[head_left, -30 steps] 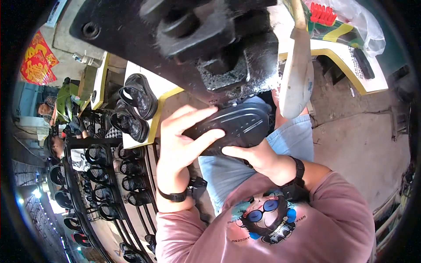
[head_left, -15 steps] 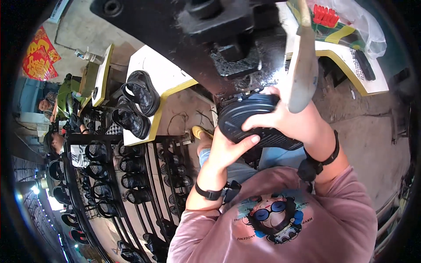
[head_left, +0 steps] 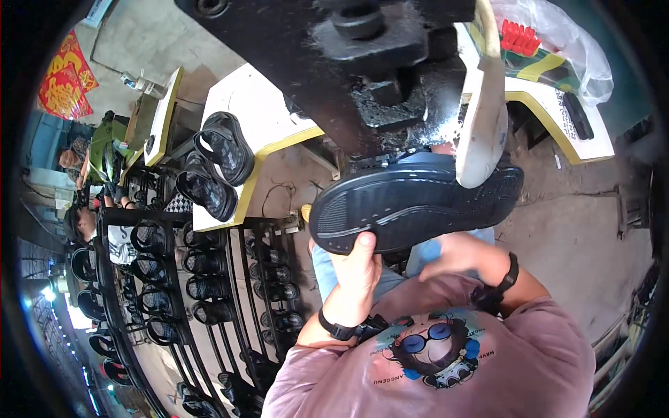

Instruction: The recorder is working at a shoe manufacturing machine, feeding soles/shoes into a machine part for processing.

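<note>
A black sandal (head_left: 411, 205) is held tilted under the black machine head (head_left: 380, 76), its ridged sole turned toward me. My left hand (head_left: 354, 275) grips its left end, thumb pressed on the sole and the other fingers hidden behind. Just below the sole's middle, my right hand (head_left: 453, 256) is away from the sandal, slightly blurred, with thumb and fingers apart and nothing seen in it. A worn, pale curved lever (head_left: 481, 118) hangs from the machine and overlaps the sandal's upper right edge. Where the sandal's upper side meets the machine is hidden.
Two black sandals (head_left: 226, 148) stand on a white, yellow-edged table (head_left: 245, 87) at left. Below it, a black rack (head_left: 178, 306) carries several sandals. At right, a second table (head_left: 596, 143) holds a black bar, red clips (head_left: 519, 38) and clear plastic. People are at far left.
The sandal has come down and turned lengthwise, showing its whole sole. My right hand has let go and dropped below it, while my left hand has moved down with its end.
</note>
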The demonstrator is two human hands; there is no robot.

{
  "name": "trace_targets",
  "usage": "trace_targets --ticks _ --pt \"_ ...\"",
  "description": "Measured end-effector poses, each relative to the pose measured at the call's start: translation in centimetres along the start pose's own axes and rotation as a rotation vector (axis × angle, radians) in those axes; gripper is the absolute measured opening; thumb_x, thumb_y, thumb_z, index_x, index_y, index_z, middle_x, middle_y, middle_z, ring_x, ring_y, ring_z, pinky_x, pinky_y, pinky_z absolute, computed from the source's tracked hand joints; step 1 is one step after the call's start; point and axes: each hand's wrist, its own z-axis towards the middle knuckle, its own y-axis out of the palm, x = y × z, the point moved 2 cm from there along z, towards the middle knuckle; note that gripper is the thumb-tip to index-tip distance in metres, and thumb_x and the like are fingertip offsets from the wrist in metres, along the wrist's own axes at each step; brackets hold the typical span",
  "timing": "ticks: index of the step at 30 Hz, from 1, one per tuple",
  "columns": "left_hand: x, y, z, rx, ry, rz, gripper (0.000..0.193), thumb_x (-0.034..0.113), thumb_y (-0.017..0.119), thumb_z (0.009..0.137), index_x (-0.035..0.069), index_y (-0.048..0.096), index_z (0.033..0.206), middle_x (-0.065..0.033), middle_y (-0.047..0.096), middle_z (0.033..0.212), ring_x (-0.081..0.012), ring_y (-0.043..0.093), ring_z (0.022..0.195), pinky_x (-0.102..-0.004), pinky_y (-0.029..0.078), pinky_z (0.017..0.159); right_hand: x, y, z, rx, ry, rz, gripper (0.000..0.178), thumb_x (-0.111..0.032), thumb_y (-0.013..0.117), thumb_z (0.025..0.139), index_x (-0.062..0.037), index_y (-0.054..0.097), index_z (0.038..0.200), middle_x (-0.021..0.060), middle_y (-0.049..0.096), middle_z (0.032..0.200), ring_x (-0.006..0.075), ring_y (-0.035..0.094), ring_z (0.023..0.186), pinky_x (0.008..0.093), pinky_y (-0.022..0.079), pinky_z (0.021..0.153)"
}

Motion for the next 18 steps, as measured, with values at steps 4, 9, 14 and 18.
trace_targets --ticks 4,9,14,18 --pt "-0.5 -0.8 -0.1 0.025 -0.025 -0.093 0.055 0.036 0.062 0.086 0.010 0.045 0.131 -0.0095 0.051 0.129 -0.0274 0.052 0.116 -0.0475 0.044 0.099 3.3 -1.1 -1.4 0.363 -0.066 0.974 0.057 -0.026 0.076 0.073 -0.0037 0.054 0.121 0.0080 0.058 0.118 0.0171 0.052 0.107 0.0343 0.041 0.093" --pt "0.0 -3.1 2.1 0.111 -0.161 -0.360 0.064 0.057 0.051 0.085 0.014 0.046 0.131 -0.0058 0.049 0.134 -0.0286 0.045 0.123 -0.0510 0.035 0.104 -1.5 0.2 2.8 0.613 -0.108 0.899 0.044 -0.002 0.058 0.078 -0.0021 0.052 0.122 0.0075 0.056 0.121 0.0205 0.052 0.112 0.0360 0.039 0.098" --pt "9.2 -4.7 6.6 0.380 0.188 0.372 0.046 0.044 0.050 0.091 0.005 0.054 0.116 -0.0120 0.057 0.110 -0.0244 0.055 0.102 -0.0381 0.044 0.091 -5.2 1.4 6.7 0.585 -0.148 0.848 0.033 -0.005 0.067 0.080 -0.0010 0.060 0.112 0.0077 0.063 0.108 0.0184 0.058 0.099 0.0326 0.046 0.087" --pt "11.8 3.2 8.2 -0.245 0.292 1.198 0.037 0.012 0.080 0.062 0.001 0.063 0.092 -0.0082 0.063 0.089 -0.0163 0.060 0.083 -0.0296 0.048 0.076 -5.2 2.1 8.4 0.516 -0.139 0.680 0.036 -0.006 0.070 0.077 -0.0010 0.060 0.111 0.0093 0.063 0.108 0.0187 0.059 0.098 0.0331 0.047 0.088"
